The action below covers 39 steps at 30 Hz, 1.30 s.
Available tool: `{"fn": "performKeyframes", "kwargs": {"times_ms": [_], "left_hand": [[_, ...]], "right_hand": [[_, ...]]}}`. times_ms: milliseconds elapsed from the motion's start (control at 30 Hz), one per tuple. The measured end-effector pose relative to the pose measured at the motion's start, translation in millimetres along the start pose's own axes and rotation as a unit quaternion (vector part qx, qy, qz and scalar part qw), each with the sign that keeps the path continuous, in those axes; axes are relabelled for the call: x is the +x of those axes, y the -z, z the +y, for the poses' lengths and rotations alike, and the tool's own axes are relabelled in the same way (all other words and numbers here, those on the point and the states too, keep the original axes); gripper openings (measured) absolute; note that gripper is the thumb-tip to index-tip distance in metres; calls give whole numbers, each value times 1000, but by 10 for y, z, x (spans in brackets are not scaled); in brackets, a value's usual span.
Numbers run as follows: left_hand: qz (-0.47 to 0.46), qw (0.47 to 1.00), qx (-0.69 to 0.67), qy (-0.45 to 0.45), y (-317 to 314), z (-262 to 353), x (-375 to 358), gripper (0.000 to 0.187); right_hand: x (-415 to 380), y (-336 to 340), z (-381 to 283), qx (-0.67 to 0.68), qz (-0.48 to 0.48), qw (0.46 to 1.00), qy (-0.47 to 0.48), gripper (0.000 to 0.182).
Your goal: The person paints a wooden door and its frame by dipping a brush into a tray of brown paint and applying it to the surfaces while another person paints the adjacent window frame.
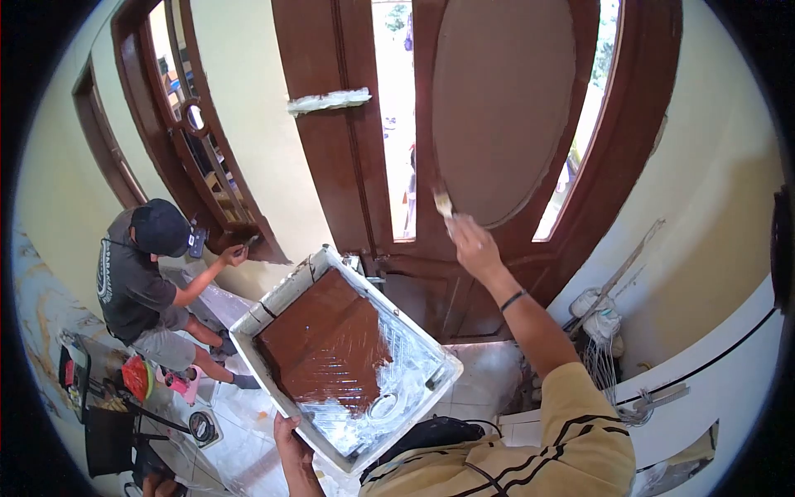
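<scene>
My right hand (474,245) is closed round the handle of a paintbrush (444,204), reaching out to the brown door (513,230). The bristles lie at the lower left edge of the door's oval panel (503,108), which is a duller brown than the glossy frame around it. Down at the bottom, my left hand (290,439) grips the near left rim of a white paint tray (439,383). Reddish-brown paint (323,340) fills much of the tray, and whitish smears cover its ribbed right side.
A co-worker (137,282) in a dark cap bends at the left beside a brown window frame (207,166). A whitish-coated strip (331,101) crosses the door's left side. Sticks and a stringy bundle (598,315) lean on the right wall. Plastic sheeting (240,422) covers the floor.
</scene>
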<state>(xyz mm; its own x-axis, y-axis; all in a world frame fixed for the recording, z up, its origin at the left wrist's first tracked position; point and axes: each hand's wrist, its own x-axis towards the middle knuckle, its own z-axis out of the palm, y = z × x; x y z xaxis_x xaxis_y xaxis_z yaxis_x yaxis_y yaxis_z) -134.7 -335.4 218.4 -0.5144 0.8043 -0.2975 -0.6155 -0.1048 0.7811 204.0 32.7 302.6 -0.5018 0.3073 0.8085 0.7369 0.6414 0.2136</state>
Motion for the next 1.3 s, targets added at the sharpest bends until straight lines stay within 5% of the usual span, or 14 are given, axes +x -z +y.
{"fn": "performKeyframes", "kwargs": {"times_ms": [167,500,700,800,967,1067,1233,1300], "left_hand": [[-22,1000,2,-7,16,94,76,52],[-78,996,36,-16,105,184,337,48],[-128,991,-6,23,296,169,561,48],[-157,987,6,38,270,210,690,45],[-202,974,41,91,67,173,940,41],[-250,955,75,138,-71,217,1167,41],[-320,928,54,185,-362,215,1386,38],[-335,918,48,205,-413,151,1460,37]], "right_hand": [[-631,152,-126,78,-158,978,-108,17],[1007,891,-141,60,171,982,-42,33],[52,418,-241,7,40,998,-49,34],[-505,345,-342,50,-56,989,-126,27],[-408,1045,-695,116,58,943,-306,19],[16,1445,-1107,327,101,836,-429,18],[532,1762,-1843,311,-143,829,-442,16],[559,1638,-1947,227,-165,891,-357,15]]}}
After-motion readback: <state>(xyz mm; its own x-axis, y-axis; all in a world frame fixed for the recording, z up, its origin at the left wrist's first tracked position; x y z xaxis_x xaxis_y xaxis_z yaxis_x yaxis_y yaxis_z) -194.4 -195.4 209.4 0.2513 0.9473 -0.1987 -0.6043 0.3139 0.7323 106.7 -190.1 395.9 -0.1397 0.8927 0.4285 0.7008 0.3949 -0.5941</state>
